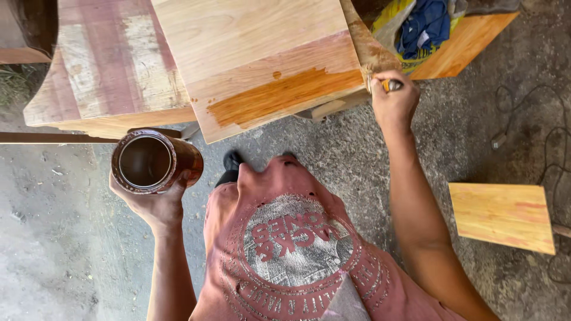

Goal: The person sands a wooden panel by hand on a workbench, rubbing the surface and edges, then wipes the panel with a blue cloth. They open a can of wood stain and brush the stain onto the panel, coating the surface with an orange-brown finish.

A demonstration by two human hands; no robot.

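My left hand (156, 202) is raised at my side, fingers curled in a full grip. My right arm stretches forward, right hand (394, 101) fisted tight.

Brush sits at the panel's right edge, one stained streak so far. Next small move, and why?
Probably draw the brush in the right hand leftward along the plywood panel: the orange stained streak covers only a strip near the front edge; the rest is bare. The left hand holds the stain can close by.

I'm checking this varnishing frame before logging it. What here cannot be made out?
- Head view: brush bristles, hidden behind the right hand and the pale plywood panel.
- Level inside the brown-stained round tin in the left hand: too dark.
- Blue cloth bundle: cut off by the top edge.
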